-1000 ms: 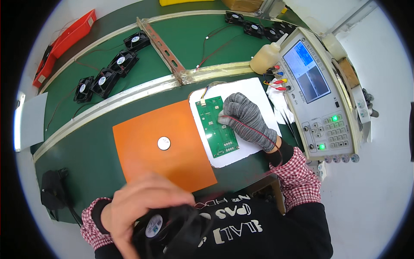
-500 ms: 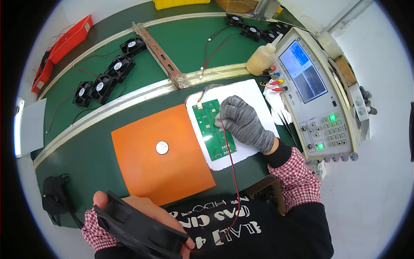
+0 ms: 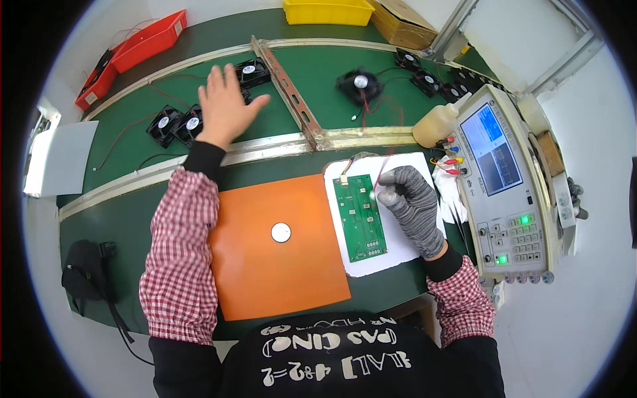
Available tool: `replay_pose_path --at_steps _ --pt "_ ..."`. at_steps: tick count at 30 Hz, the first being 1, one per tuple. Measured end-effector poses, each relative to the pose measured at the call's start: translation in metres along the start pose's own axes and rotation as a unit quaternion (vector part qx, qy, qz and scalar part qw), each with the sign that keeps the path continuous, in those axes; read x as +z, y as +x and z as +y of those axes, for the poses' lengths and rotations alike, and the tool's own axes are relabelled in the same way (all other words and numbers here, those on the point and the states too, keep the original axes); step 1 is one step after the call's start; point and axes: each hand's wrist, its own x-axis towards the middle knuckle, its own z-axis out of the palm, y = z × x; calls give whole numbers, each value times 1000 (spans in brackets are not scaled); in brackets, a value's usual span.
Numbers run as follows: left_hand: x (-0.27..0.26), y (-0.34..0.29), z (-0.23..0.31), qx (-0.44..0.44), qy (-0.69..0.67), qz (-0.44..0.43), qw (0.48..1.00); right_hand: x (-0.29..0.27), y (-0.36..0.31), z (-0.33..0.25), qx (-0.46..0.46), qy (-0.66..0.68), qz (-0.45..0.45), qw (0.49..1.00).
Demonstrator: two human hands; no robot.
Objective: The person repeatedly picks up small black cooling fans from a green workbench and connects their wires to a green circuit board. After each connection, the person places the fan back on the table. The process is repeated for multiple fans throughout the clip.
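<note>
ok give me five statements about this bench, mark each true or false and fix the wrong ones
1. The bare left hand has its fingers spread. True.
2. The rectangular green circuit board lies on the flat orange sheet. False: the circuit board lies on the flat white panel, right of the orange sheet.
3. The right hand wears a grey knitted glove. True.
4. Black fans with round white labels sit on only one side of the reddish-brown perforated metal bar. False: black fans sit on both sides of the bar.
5. The screen of the boxy beige instrument is dark. False: the instrument's screen is lit, showing blue.
</note>
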Motion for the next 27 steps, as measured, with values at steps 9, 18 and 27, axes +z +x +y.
replay_pose_path --at_steps 9,18,27 --pt "-164 -68 109 139 -530 -138 825 10 -9 -35 146 146 -181 962" --pt "-169 -42 -27 14 -284 286 915 -4 -26 -60 215 256 -515 789" --pt "-137 -123 48 37 -486 -299 820 -7 6 -7 20 -81 -136 987"
